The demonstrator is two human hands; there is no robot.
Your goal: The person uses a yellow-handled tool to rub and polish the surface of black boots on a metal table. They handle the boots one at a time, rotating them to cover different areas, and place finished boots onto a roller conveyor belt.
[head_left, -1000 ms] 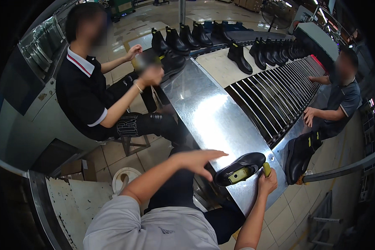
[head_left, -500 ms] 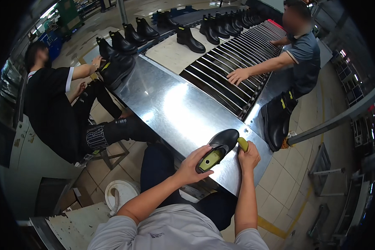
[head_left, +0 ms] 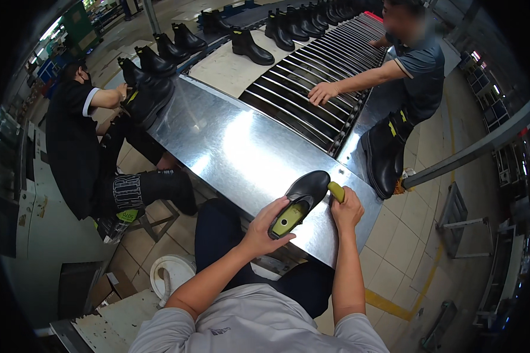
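Observation:
A black shoe (head_left: 311, 185) is tilted over the metal table, its toe pointing away to the right. My left hand (head_left: 262, 228) wraps round its heel end. Through the shoe's opening shows a yellow-green piece (head_left: 284, 222) with a round hole in it. Just right of the toe, my right hand (head_left: 348, 212) is closed on a rounded yellow-green piece (head_left: 335, 191). Only its blunt end sticks out above the fingers; the rest is hidden. The shoe and this piece look close together; I cannot tell whether they touch.
Beyond the metal table (head_left: 212, 138) runs a roller conveyor (head_left: 306, 88). Black boots (head_left: 250, 47) line its far left side, and others (head_left: 383, 153) stand at the right edge. One co-worker's hand (head_left: 324, 93) rests over the rollers; another person (head_left: 70, 135) sits at left. A white bucket (head_left: 174, 273) is below.
The whole view has shifted slightly, moving the scene left. My hands keep their holds on the shoe and the yellow-green piece. The seated person at left leans differently.

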